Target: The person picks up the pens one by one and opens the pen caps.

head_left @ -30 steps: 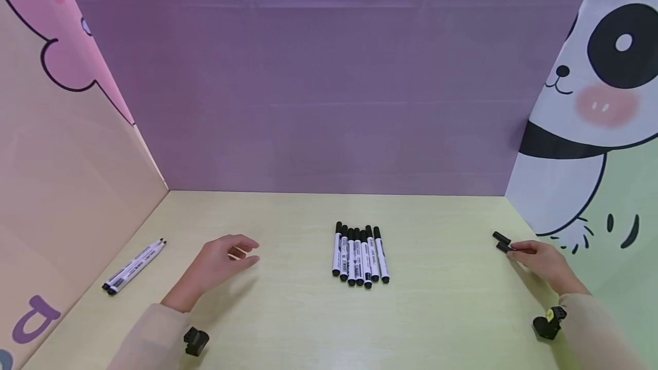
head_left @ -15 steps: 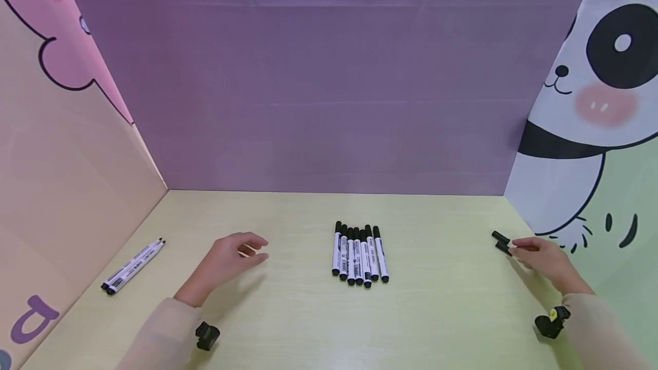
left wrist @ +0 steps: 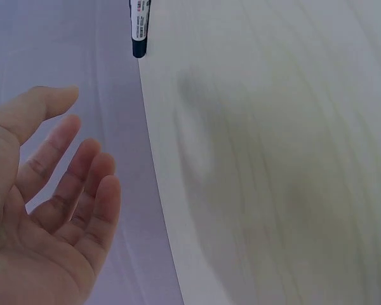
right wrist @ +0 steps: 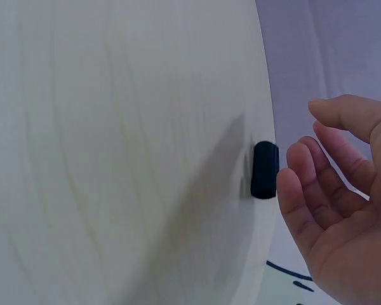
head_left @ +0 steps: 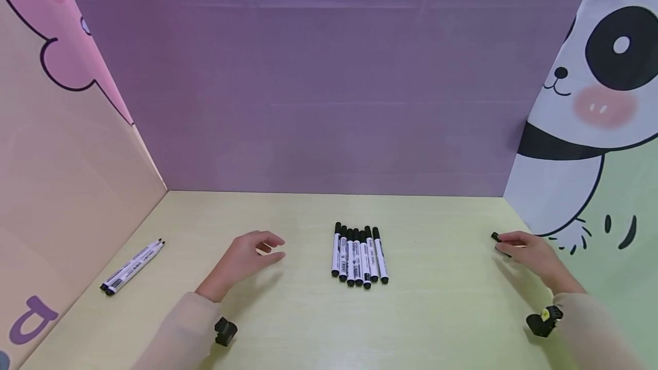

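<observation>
My left hand (head_left: 255, 256) hovers over the table with relaxed fingers, holding nothing. To its right lies a row of several white markers (head_left: 357, 256) with black caps; the end of one marker (left wrist: 140, 28) shows at the top of the left wrist view. Two uncapped markers (head_left: 133, 267) lie side by side at the far left, thin tips pointing away. At the right, my right hand (head_left: 529, 253) is over two loose black marker caps, partly hiding them. In the right wrist view one cap (right wrist: 265, 170) lies beside the loosely bent fingers, with thumb and fingers apart.
A purple backdrop (head_left: 329, 101) rises behind the pale wooden table (head_left: 308, 324). Side panels flank it: a pink-patterned left wall (head_left: 72, 187) and a right wall with a panda (head_left: 606, 176). A black wrist camera (head_left: 225, 331) sits below the left hand.
My left hand has moved right toward the marker row. My right hand has shifted slightly left and up, now covering more of the two caps. The markers have stayed put.
</observation>
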The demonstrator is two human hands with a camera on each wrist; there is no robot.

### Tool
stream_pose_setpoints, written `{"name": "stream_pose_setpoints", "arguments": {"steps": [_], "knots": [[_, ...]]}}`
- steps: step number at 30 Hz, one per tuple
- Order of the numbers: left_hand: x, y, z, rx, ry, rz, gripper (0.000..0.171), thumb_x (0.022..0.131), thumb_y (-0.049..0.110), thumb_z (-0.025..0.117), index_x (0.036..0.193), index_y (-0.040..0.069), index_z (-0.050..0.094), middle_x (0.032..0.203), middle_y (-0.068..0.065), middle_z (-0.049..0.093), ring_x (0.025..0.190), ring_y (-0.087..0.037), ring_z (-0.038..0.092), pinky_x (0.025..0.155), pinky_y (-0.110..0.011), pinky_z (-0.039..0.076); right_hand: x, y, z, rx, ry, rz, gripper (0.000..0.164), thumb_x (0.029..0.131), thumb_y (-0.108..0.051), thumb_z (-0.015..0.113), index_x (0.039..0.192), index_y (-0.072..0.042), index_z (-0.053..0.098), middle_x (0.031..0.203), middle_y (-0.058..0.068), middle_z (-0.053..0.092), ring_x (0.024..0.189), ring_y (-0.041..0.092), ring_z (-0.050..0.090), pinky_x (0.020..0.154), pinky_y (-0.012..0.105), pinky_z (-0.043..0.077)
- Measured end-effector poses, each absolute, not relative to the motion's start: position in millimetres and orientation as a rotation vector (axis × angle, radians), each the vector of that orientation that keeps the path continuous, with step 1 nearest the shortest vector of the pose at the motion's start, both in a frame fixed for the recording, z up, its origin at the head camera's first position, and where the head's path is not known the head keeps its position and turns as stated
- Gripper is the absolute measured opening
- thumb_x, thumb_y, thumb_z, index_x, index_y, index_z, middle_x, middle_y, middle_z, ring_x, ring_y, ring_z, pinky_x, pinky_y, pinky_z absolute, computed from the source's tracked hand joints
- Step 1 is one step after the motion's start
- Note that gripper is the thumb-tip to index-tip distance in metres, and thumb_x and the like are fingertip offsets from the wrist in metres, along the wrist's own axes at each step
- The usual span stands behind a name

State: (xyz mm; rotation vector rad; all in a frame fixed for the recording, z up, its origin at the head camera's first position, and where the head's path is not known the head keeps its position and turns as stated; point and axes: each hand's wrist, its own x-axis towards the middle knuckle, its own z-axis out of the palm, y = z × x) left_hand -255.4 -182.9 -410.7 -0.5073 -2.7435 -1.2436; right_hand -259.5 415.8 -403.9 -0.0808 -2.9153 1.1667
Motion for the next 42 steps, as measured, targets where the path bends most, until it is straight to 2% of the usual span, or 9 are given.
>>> {"name": "stream_pose_setpoints", "arguments": {"steps": [6,13,21,31,37,42], "knots": [[-260,-169,-413,-0.528,-2.755,-1.268,0.024,0.09,0.017,0.076,0.111,0.006,0.073,0.111,-0.009,0.07,0.093,-0.02,0.065,0.083,-0.039,0.052,-261,404,-405,0.048,-2.863,1.206,0.049,0.098,-0.028,0.067,0.127,0.011,0.059,0.115,0.014,0.067,0.087,0.001,0.057,0.073,0.023,0.05],[-267,-149,-416,-0.524,-2.771,-1.289,0.025,0.089,0.015,0.077,0.111,0.006,0.073,0.107,-0.007,0.071,0.092,-0.02,0.064,0.084,-0.038,0.051,-263,388,-403,0.11,-2.88,1.245,0.047,0.099,-0.025,0.066,0.128,0.01,0.058,0.116,0.018,0.066,0.091,0.01,0.059,0.075,0.025,0.051],[-273,-129,-419,-0.437,-2.797,-1.347,0.023,0.088,0.017,0.079,0.109,0.009,0.074,0.102,-0.004,0.069,0.091,-0.018,0.062,0.083,-0.037,0.051,-265,368,-398,0.182,-2.854,1.302,0.046,0.098,-0.025,0.067,0.127,0.009,0.059,0.115,0.016,0.067,0.091,0.007,0.061,0.077,0.026,0.053],[-281,-106,-423,-0.461,-2.757,-1.372,0.022,0.088,0.017,0.078,0.107,0.008,0.075,0.101,-0.008,0.07,0.087,-0.018,0.063,0.083,-0.039,0.052,-268,347,-395,0.27,-2.818,1.374,0.044,0.098,-0.024,0.068,0.128,0.008,0.059,0.115,0.016,0.067,0.096,0.019,0.064,0.079,0.026,0.053],[-283,-93,-423,-0.417,-2.765,-1.395,0.021,0.088,0.019,0.078,0.106,0.01,0.075,0.098,-0.003,0.069,0.088,-0.018,0.064,0.082,-0.038,0.052,-269,335,-394,0.302,-2.821,1.384,0.044,0.098,-0.025,0.068,0.128,0.007,0.059,0.115,0.016,0.067,0.1,0.03,0.063,0.079,0.026,0.053],[-287,-83,-422,-0.378,-2.79,-1.368,0.022,0.089,0.021,0.077,0.108,0.01,0.074,0.098,-0.003,0.068,0.091,-0.019,0.064,0.081,-0.038,0.051,-270,327,-392,0.318,-2.831,1.397,0.044,0.098,-0.027,0.068,0.128,0.004,0.06,0.115,0.013,0.067,0.102,0.034,0.063,0.082,0.031,0.054]]}}
